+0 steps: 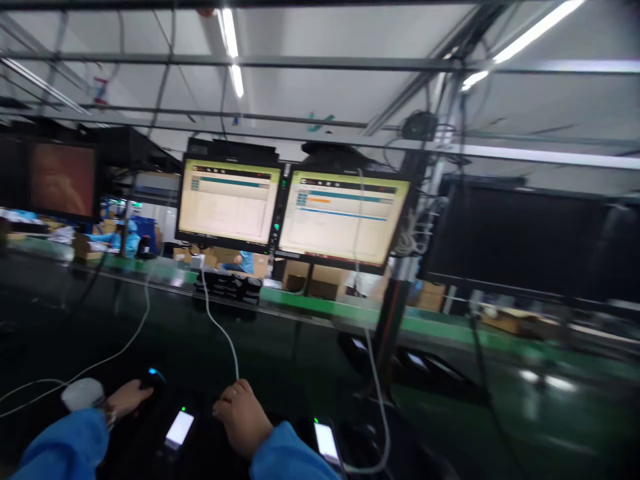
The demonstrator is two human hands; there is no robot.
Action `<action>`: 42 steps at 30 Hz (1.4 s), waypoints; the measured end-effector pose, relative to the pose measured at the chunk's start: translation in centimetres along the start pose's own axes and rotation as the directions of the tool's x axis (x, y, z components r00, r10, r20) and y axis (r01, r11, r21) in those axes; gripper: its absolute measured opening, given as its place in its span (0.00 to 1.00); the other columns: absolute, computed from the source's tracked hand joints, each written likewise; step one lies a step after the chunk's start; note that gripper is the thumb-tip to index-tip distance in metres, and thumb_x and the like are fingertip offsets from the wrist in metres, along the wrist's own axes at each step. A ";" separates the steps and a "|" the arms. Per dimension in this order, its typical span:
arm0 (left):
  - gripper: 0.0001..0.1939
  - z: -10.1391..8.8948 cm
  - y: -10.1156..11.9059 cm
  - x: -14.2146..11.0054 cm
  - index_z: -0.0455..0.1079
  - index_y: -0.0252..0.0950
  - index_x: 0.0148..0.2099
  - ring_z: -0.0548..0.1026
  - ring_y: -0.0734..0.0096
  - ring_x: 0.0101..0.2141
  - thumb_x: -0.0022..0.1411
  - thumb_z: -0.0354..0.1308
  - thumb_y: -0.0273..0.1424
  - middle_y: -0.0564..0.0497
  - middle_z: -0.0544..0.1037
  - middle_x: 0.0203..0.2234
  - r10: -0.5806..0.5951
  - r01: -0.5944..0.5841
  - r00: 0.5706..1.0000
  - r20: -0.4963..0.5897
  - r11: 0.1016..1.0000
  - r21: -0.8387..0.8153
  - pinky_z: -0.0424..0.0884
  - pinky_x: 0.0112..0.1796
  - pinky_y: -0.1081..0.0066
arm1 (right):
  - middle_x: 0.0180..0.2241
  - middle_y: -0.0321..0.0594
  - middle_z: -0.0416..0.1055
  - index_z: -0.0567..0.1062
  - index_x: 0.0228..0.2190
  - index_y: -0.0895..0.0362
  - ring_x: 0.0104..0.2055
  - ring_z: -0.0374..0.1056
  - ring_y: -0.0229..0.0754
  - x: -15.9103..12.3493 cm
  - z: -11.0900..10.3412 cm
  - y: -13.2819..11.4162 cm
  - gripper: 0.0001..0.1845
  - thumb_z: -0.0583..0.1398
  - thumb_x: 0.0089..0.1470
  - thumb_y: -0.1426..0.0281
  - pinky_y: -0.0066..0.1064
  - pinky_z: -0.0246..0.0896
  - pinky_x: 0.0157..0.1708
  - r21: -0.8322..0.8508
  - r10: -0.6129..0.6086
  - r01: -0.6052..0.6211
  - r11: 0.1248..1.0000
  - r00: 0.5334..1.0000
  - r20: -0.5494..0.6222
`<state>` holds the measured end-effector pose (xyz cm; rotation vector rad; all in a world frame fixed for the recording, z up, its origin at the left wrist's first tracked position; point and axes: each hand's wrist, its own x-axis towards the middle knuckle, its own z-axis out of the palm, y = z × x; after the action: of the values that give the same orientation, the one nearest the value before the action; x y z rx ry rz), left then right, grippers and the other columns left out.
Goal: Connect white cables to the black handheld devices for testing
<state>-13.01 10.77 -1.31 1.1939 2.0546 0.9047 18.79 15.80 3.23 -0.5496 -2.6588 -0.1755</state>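
Observation:
My left hand (129,399) is at the lower left, its fingers closed on a dark device with a blue light (156,375); the device's outline blends into the dark table. My right hand (243,415) is curled at the lower middle, where a white cable (220,328) hanging from the monitors runs into its fingers. What sits under those fingers is hidden. Between my hands lies a dark handheld device with a lit white screen (179,428) and a green light. Another lit device (327,440) lies right of my right sleeve, beside a second white cable (379,387).
Two lit monitors (229,203) (343,217) hang ahead, and a dark monitor (515,240) is at right. A metal post (395,300) rises from the dark glossy table (280,353). A round white object (83,395) lies by my left wrist. A person in blue (131,239) is farther back.

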 end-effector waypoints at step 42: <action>0.16 0.8 0.6 -1.6 0.68 0.30 0.43 0.77 0.61 0.34 0.62 0.45 0.36 0.42 0.77 0.33 0.057 -0.012 0.988 -0.140 0.952 0.306 0.68 0.37 0.67 | 0.47 0.46 0.72 0.75 0.48 0.57 0.52 0.67 0.47 -5.2 6.9 3.8 0.22 0.46 0.60 0.69 0.37 0.64 0.53 0.532 0.508 -0.394 0.750 0.857 -0.082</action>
<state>-11.44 9.81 -1.02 1.3603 2.3642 0.7278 22.11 18.83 -5.06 -0.9115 -2.1389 0.5549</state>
